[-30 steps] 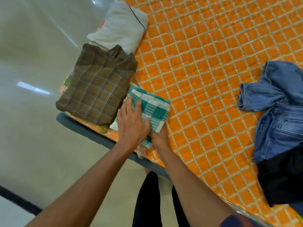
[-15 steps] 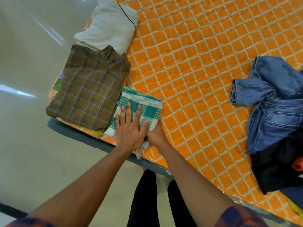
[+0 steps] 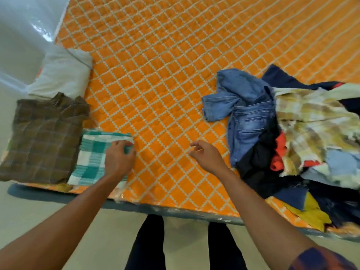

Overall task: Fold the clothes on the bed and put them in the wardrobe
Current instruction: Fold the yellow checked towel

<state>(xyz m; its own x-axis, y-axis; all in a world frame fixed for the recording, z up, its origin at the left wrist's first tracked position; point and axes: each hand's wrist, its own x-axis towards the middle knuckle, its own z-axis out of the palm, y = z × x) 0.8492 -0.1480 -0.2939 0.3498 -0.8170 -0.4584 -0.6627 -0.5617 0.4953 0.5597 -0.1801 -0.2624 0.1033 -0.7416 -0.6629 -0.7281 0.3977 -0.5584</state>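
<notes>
Garments [image 3: 44, 137] folded: apparently three; pile [image 3: 292, 133]: one.

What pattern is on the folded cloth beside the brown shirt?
The cloth has green-and-white checks, clearest in the head view.

Folded clothes [image 3: 44, 137] left on bed [image 3: 165, 75]; unfolded pile [image 3: 292, 133] right

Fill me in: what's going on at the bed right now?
A person is folding laundry on the orange quilted mattress. Their left hand grips the corner of a folded green-and-white checked cloth, beside a folded brown plaid shirt and a folded white garment. Their right hand hangs empty over bare mattress, near the unfolded clothes pile fronted by blue denim jeans.
</notes>
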